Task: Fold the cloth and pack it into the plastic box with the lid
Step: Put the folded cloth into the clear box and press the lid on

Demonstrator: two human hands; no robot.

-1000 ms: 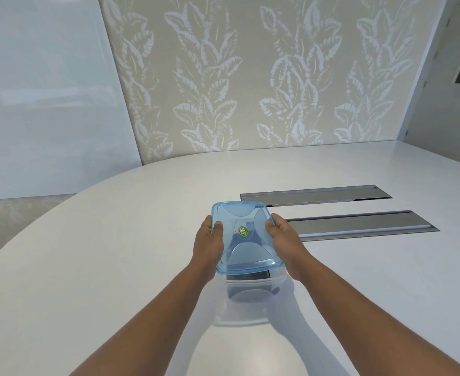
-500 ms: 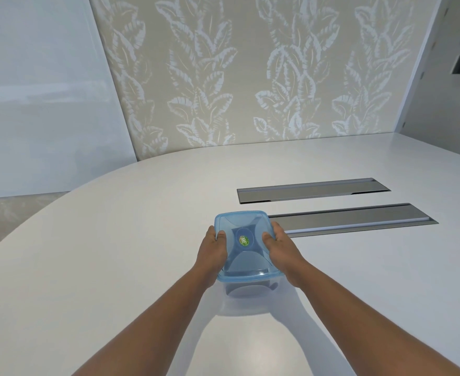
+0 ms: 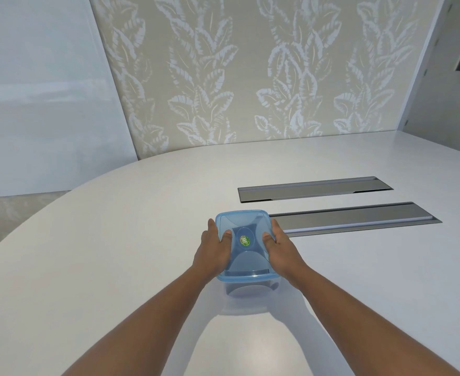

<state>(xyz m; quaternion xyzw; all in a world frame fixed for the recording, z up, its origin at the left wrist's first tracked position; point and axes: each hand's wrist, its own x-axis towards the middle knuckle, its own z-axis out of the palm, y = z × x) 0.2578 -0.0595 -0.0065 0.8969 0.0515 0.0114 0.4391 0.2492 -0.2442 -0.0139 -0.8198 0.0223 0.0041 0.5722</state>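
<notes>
A clear plastic box (image 3: 246, 290) stands on the white table (image 3: 115, 253) in front of me. Its translucent blue lid (image 3: 243, 226), with a green round sticker in the middle, lies flat on top of the box. My left hand (image 3: 214, 249) grips the lid's left edge, thumb pressing on top. My right hand (image 3: 280, 246) holds the right edge the same way. A dark grey cloth (image 3: 243, 291) shows through the box's front wall, mostly hidden by the lid.
Two long grey metal hatches (image 3: 313, 188) (image 3: 356, 217) are set flush in the table behind and to the right of the box. A leaf-patterned wall stands beyond the table's curved far edge.
The lid, tilted and raised above the box a second ago, has come down flat onto the box. Both hands came down with it, thumbs now pressing on top.
</notes>
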